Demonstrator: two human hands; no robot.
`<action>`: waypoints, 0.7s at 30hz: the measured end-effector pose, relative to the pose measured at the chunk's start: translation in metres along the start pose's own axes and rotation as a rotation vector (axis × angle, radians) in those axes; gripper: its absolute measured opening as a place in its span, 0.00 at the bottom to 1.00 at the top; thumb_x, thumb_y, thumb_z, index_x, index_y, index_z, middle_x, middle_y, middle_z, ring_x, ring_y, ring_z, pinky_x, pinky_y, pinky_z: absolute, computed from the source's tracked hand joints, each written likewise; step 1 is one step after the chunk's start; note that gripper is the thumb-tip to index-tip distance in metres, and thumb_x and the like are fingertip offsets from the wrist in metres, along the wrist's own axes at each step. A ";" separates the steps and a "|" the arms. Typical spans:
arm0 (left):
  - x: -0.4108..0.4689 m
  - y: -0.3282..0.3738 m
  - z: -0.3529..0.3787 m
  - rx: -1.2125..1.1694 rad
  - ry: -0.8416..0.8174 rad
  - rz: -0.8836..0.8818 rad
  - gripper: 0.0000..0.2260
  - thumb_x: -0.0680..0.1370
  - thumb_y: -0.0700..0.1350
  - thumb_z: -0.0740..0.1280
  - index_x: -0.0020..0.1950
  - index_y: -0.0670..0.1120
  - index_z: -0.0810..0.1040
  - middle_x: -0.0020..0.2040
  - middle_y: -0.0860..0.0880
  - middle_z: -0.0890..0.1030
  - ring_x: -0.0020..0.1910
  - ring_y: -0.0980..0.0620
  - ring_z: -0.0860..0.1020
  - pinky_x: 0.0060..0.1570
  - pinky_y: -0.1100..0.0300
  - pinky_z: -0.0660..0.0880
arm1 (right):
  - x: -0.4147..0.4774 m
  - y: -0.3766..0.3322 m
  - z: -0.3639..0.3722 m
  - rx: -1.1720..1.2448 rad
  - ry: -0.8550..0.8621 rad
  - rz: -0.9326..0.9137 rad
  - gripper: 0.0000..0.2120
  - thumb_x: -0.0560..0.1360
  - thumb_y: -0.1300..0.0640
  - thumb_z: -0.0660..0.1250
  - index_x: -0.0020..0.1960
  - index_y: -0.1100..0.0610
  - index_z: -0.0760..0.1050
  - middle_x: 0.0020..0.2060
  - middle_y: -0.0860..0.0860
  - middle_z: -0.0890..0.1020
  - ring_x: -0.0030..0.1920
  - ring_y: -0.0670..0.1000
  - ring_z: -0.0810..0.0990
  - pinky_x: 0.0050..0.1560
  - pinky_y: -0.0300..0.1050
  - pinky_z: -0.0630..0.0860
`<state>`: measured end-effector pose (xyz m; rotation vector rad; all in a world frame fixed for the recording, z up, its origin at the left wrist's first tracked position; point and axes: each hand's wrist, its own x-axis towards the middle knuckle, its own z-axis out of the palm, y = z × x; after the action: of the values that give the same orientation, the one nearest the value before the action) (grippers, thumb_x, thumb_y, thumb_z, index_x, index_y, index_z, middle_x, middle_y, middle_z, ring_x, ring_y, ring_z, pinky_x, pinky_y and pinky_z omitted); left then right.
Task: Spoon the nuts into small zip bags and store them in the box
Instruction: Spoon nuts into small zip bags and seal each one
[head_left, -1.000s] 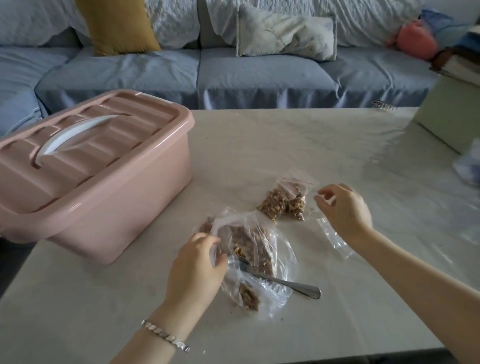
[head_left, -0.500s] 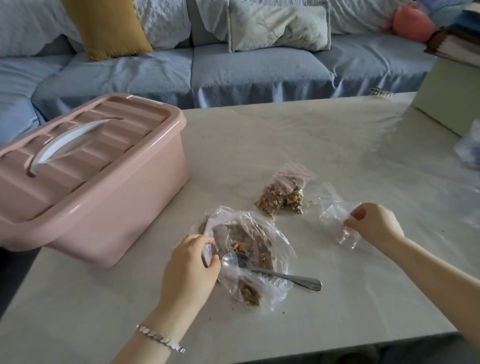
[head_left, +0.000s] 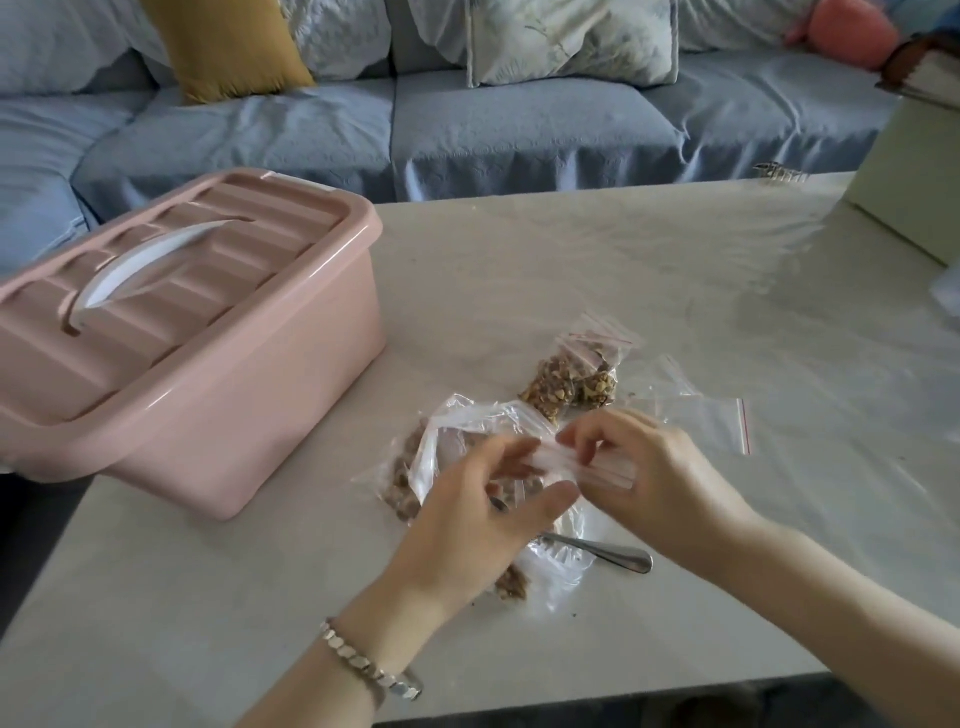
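Both hands meet over the big clear bag of nuts (head_left: 441, 447) at the table's middle. My right hand (head_left: 649, 478) pinches an empty small zip bag (head_left: 597, 467) by its red-lined mouth, and my left hand (head_left: 478, 514) holds the same bag's other end with thumb and fingers. A metal spoon (head_left: 613, 553) lies with its bowl inside the big bag, handle pointing right. Two filled small zip bags of nuts (head_left: 576, 376) lie just beyond. Another empty zip bag (head_left: 711, 423) lies flat to the right. The pink box (head_left: 218, 395) stands at the left, lid shut.
The white table (head_left: 623, 270) carries a pale green box (head_left: 914, 171) at its far right corner and a small dark clip (head_left: 779, 170) near the far edge. A blue sofa with cushions (head_left: 467, 124) runs behind the table. Loose nut crumbs lie near the big bag.
My right hand picked up an empty small zip bag and carried it left over the big bag. My left hand let go of the big bag's rim and took the small bag's other end.
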<state>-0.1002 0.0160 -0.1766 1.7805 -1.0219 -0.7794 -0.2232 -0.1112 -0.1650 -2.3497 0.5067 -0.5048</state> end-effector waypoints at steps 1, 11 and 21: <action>0.000 -0.003 0.001 0.004 0.040 0.009 0.19 0.66 0.61 0.68 0.55 0.58 0.74 0.50 0.61 0.79 0.51 0.68 0.76 0.52 0.72 0.71 | -0.001 -0.002 0.004 -0.004 -0.017 -0.007 0.24 0.67 0.65 0.72 0.37 0.39 0.64 0.45 0.50 0.81 0.46 0.47 0.76 0.45 0.37 0.73; -0.003 -0.014 0.001 -0.246 0.183 -0.009 0.10 0.69 0.35 0.73 0.43 0.48 0.77 0.37 0.49 0.81 0.37 0.55 0.79 0.39 0.63 0.76 | -0.005 -0.001 0.016 0.244 0.010 0.143 0.18 0.66 0.66 0.74 0.38 0.45 0.72 0.39 0.47 0.81 0.39 0.42 0.79 0.41 0.29 0.71; -0.009 -0.020 -0.005 -0.093 0.304 -0.014 0.12 0.75 0.35 0.68 0.37 0.51 0.79 0.36 0.53 0.82 0.35 0.53 0.79 0.37 0.66 0.74 | -0.009 0.034 -0.007 0.341 0.084 0.413 0.18 0.63 0.69 0.76 0.41 0.48 0.75 0.31 0.45 0.81 0.32 0.45 0.79 0.38 0.30 0.74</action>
<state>-0.0942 0.0301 -0.1925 1.7620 -0.7606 -0.5341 -0.2413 -0.1346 -0.1854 -1.8413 0.8499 -0.4533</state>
